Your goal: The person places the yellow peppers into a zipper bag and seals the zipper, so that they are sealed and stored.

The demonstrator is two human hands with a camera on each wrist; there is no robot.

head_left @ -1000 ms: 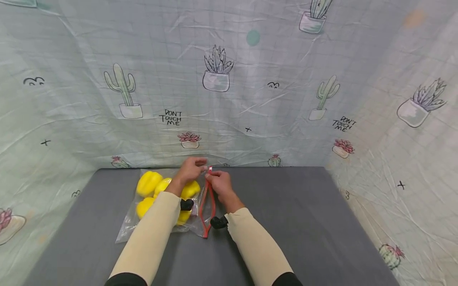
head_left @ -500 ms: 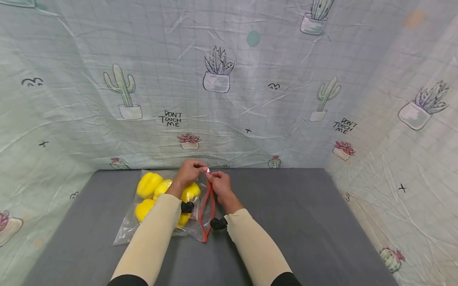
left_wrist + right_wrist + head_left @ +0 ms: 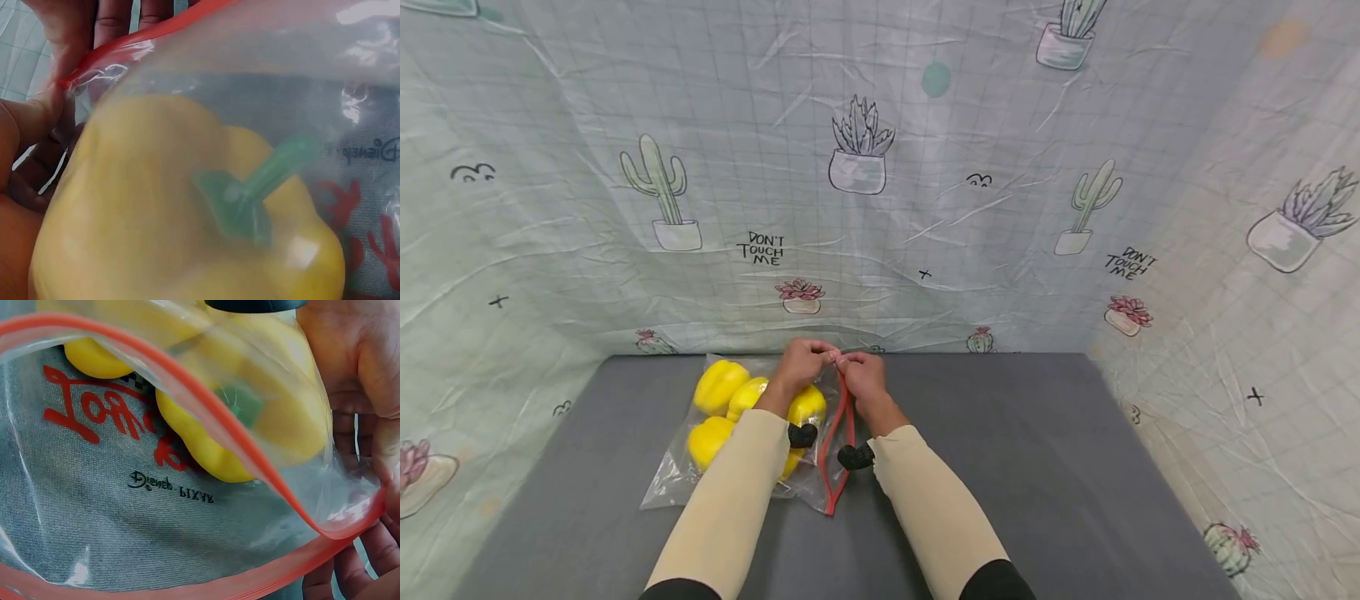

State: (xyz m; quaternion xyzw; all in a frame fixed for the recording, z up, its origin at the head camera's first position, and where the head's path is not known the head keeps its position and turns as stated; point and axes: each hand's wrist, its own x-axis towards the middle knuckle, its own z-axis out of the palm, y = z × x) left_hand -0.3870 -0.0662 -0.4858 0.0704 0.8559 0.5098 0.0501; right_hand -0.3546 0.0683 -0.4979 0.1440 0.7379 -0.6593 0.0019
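Note:
A clear zip bag lies flat on the grey table, with several yellow bell peppers inside. Its red zip strip runs down the right side and gapes apart along the middle. At the strip's far end my left hand pinches the corner. Beside it my right hand grips the same end, fingertips meeting the left ones. Up close in the left wrist view is a pepper with a green stem. The right wrist view looks into the gaping mouth between the red edges; the fingers hide the very end.
The grey table extends to the right and in front of the bag. A hanging cloth printed with cactus drawings rises behind the table's back edge and along both sides. Mirrored red and black print shows on the bag.
My left hand has moved from just left of the zip's far end to pinch it. Both hands have come together there, and the white bit at that end is now covered by fingers.

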